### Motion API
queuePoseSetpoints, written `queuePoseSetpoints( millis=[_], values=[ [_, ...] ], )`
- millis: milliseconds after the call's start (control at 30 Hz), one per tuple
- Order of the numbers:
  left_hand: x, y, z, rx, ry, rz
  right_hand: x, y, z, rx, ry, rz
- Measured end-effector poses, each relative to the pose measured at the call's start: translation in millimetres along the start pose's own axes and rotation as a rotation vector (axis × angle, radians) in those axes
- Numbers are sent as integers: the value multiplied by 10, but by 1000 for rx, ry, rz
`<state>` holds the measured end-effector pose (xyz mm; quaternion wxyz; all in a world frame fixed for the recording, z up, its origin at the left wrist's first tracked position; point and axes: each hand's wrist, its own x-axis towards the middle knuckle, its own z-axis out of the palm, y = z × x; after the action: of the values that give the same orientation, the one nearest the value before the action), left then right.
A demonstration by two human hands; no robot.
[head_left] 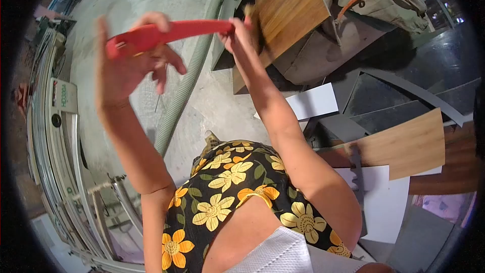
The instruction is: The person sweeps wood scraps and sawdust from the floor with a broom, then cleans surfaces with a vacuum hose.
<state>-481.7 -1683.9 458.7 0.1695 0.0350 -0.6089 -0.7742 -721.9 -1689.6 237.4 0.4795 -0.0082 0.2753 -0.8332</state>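
A long red strip-like object (194, 27) is held up in front of me, stretching between my two hands. At its wide left end, my left hand (134, 60) has the thumb raised and some fingers spread, with the strip lying between thumb and fingers. My right hand (236, 34) is closed around the narrow right end. A small yellowish tip shows just beyond the right hand, blurred. What the strip is exactly cannot be made out.
A ribbed grey hose (189, 78) runs along the concrete floor. Wood-grain panels (293, 15) lean at the upper right, near a draped cover (376, 0). White and brown boards (399, 146) lie at the right. A machine with metal rails (63, 96) stands at the left.
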Motion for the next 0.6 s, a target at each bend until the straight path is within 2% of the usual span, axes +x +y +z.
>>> queuePoseSetpoints(
  millis=[33, 100, 133, 200, 233, 267, 300, 367, 400, 433, 467, 500, 533, 567, 600],
  values=[
    [-31, 178, -205, 68, -166, 31, 86, -59, 215, 13, -113, -78],
    [-125, 349, -491, 109, -154, 186, 41, -198, 731, -45, -70, -228],
    [-155, 437, -632, 140, -179, 243, -46, -213, 959, -43, -165, -373],
    [-154, 624, -881, 250, -359, 269, 10, -88, 1155, -20, -87, -409],
    [-165, 628, -965, 247, -287, 211, 35, -17, 1199, -8, -47, -425],
    [-177, 619, -1034, 245, -216, 158, 77, 91, 1046, -67, -90, -358],
    [-172, 600, -1101, 245, -143, 106, 55, 245, 982, -53, 45, -328],
    [-21, 426, -1179, 81, -141, -1, 21, 602, 696, 121, 63, -322],
    [28, 250, -1155, 64, 87, -71, -69, 758, 531, 152, 104, -286],
    [141, 49, -1299, 29, 1, -174, -127, 930, 248, 69, 7, -282],
    [249, -100, -1321, 85, -6, -298, -119, 1041, 8, 80, 66, -64],
    [338, -297, -1319, 88, 54, -358, -21, 1325, -366, 185, 130, -13],
    [409, -440, -1314, 60, 62, -454, 231, 1650, -902, 149, 172, 85],
    [477, -530, -1280, 61, 88, -495, 297, 1818, -1130, 153, 234, 195],
    [528, -604, -1333, 67, 104, -503, 226, 1860, -1095, 169, 236, 257]
  ],
)
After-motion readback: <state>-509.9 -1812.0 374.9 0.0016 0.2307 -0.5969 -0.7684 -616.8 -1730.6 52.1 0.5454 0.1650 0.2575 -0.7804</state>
